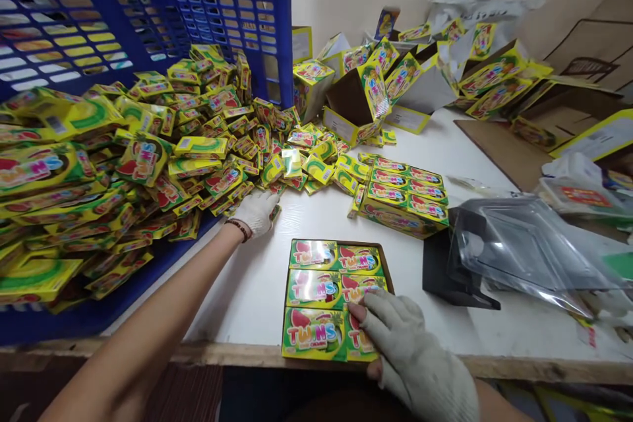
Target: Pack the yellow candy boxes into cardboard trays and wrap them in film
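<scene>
My left hand (254, 213), in a white fingerless-tipped glove with a beaded bracelet at the wrist, is at the edge of the heap of small candy boxes (217, 178). Its fingers are curled, and a small candy box (277, 212) shows in part beside the thumb. Near the table's front edge lies an open carton (285, 303) packed with yellow-green "TWINS" candy boxes (316, 287) in two columns. My gloved right hand (410, 343) grips its right side, fingertips on the packs and thumb low at the near corner.
A blue crate (291, 26) lies tipped at left, candy boxes spilling out. Another filled carton (405, 224) stands beyond my right hand. Black holder (440, 270) and clear plastic trays (534, 244) lie right. Open cartons (353, 99) crowd the wall; brown cardboard (494, 151) lies right.
</scene>
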Demonstrator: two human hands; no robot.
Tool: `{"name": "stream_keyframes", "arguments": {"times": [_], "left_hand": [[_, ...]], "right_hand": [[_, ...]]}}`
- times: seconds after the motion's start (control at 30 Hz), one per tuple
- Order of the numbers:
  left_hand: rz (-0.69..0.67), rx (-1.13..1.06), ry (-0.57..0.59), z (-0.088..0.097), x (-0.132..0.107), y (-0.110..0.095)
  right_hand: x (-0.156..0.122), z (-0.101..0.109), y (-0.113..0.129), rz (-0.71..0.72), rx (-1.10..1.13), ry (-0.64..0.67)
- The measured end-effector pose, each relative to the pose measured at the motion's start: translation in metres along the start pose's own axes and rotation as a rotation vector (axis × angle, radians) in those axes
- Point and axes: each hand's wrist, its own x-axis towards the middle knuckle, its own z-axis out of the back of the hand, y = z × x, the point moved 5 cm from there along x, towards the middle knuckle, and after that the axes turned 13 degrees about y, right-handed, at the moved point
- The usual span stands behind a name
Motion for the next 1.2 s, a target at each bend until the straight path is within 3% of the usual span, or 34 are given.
{"name": "stream_keyframes", "arguments": {"times": [0.17,0.23,0.33,0.4,0.47,0.53,0.6,0.67,0.7,0.8,0.9,1.0,1.1,1.2], "left_hand": [[0.04,-0.227,-0.096,0.011,-0.023,-0.008],[-0.011,-0.561,-0.24,0.026,-0.038,-0.024],[-0.164,-1.115,-0.459,0.049,-0.069,-0.07],[-0.219,-1.316,-0.383,0.053,-0.082,-0.104],[-0.261,-1.349,-0.316,0.053,-0.09,-0.121],[-0.202,-1.133,-0.324,0.05,-0.092,-0.109],[-0.002,-0.699,-0.315,0.042,-0.088,-0.072],[0.29,-0.229,-0.11,0.023,-0.076,-0.027],[0.368,-0.171,-0.063,0.015,-0.071,-0.007],[0.444,-0.101,-0.012,-0.003,-0.058,0.022],[0.492,-0.094,0.006,-0.012,-0.051,0.025],[0.544,-0.098,0.029,-0.014,-0.049,0.025],[0.554,-0.193,0.015,-0.016,-0.055,0.03],[0.457,-0.385,-0.057,-0.016,-0.068,0.022]], "right_hand": [[0.009,0.023,-0.026,-0.173,0.238,-0.293],[0.025,0.03,-0.032,-0.221,0.344,-0.355],[0.059,0.04,-0.03,-0.192,0.486,-0.402],[0.077,0.049,-0.026,-0.147,0.505,-0.427],[0.083,0.061,-0.029,-0.131,0.483,-0.424],[0.082,0.07,-0.04,-0.154,0.482,-0.292],[0.076,0.069,-0.051,-0.195,0.518,0.002],[0.066,0.06,-0.057,-0.223,0.495,0.27],[0.062,0.054,-0.057,-0.229,0.446,0.339],[0.059,0.036,-0.052,-0.267,0.237,0.237],[0.058,0.017,-0.036,-0.272,0.072,0.033],[0.052,0.004,-0.022,-0.208,-0.061,-0.074],[0.043,0.003,-0.024,-0.153,-0.014,-0.117],[0.039,0.012,-0.04,-0.2,0.229,-0.228]]}}
